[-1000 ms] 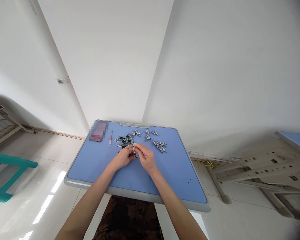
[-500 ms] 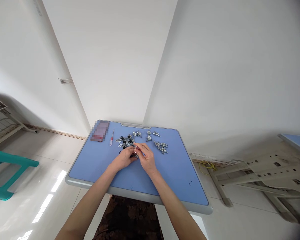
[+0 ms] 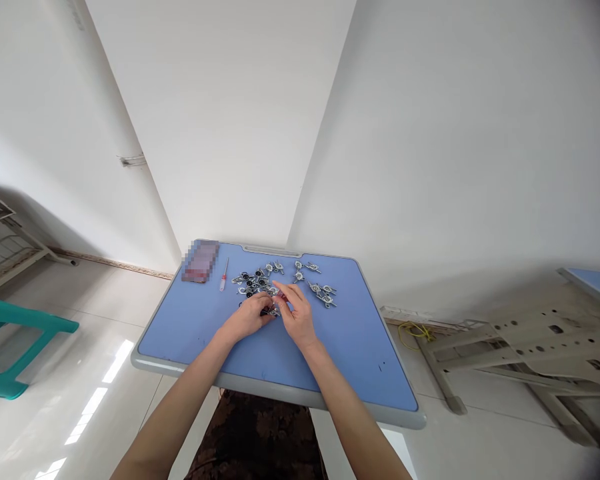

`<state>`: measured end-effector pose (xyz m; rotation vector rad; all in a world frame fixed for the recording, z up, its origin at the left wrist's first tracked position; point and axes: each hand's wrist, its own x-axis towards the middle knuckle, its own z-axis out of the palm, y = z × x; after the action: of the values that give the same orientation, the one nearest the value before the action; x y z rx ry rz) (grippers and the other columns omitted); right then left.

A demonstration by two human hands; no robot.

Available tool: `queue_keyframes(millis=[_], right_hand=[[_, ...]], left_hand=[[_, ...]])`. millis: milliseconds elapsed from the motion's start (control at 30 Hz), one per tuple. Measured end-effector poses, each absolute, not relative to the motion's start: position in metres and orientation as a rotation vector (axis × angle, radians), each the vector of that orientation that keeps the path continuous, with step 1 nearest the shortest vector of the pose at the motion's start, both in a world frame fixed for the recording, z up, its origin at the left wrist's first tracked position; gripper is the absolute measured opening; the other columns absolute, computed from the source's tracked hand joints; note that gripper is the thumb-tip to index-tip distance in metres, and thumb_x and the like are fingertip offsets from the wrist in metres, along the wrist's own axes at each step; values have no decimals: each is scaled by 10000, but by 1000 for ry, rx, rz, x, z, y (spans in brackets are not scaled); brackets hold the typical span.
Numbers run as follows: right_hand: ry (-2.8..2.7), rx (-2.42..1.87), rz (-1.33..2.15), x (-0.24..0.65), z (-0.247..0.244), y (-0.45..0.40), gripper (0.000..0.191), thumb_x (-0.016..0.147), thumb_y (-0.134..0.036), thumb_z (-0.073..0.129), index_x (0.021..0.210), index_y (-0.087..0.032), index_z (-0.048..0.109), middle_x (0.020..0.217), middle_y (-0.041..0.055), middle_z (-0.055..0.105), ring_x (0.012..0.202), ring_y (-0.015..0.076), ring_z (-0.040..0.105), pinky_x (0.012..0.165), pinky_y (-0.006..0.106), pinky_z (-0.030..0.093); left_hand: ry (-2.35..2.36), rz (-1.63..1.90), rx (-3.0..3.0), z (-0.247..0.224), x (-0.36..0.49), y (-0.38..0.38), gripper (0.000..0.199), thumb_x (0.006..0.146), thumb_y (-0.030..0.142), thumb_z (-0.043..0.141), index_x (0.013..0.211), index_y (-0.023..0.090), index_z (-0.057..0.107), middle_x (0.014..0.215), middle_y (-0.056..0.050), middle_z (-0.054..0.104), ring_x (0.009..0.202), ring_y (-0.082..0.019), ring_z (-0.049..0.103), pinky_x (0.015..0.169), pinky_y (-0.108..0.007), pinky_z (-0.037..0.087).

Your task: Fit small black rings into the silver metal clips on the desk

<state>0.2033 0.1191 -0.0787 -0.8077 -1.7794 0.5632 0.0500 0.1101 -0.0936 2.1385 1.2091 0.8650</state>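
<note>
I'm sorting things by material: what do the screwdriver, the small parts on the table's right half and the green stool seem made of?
Screwdriver: see-through handle, likely plastic; thin grey shaft, probably steel.
Small parts: silvery and glinting, so probably bright metal, perhaps plated.
Stool: smooth, evenly coloured, softly shiny, so apparently moulded plastic.
</note>
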Motion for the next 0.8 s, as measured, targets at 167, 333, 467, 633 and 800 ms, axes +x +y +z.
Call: queue_keyframes(millis=[167, 333, 467, 633, 800], right_hand=[[-1758, -794, 704, 204, -80, 118, 358, 931, -252, 419, 1284, -250, 476, 979, 64, 625, 856, 174, 619, 779, 351, 553], [-1833, -806, 585, 204, -79, 118, 288, 902, -263, 484, 1174, -255, 580, 995, 72, 593, 844, 181, 592, 772, 355, 547], [-1793, -761, 707, 205, -77, 118, 336, 932, -237, 408, 1246, -263, 527, 940, 50, 600, 835, 165, 598, 760, 337, 546], [-1852, -805, 629, 205, -79, 118, 340, 905, -259, 476, 1238, -271, 542, 974, 60, 587, 833, 175, 586, 770, 353, 542], [-1821, -795, 664, 205, -80, 119, 384, 925, -248, 423, 1303, -280, 479, 938, 51, 596, 831, 173, 595, 763, 349, 546]], left_hand=[[1197, 864, 2138, -95, 50, 111, 46, 787, 141, 589, 827, 159, 575, 925, -56, 574, 824, -177, 558, 764, -302, 467], [1185, 886, 2121, -95, 50, 111, 82, 798, 146, 579, 877, 162, 592, 971, -65, 580, 845, -180, 566, 769, -300, 471], [1207, 858, 2139, -94, 50, 110, 78, 775, 125, 590, 846, 158, 587, 918, -51, 573, 810, -173, 564, 750, -293, 471], [1189, 890, 2123, -94, 50, 110, 67, 800, 137, 569, 858, 165, 588, 969, -59, 579, 850, -175, 568, 771, -289, 468], [1214, 848, 2129, -91, 51, 109, 75, 778, 129, 588, 844, 162, 586, 924, -47, 572, 810, -172, 566, 743, -289, 468]])
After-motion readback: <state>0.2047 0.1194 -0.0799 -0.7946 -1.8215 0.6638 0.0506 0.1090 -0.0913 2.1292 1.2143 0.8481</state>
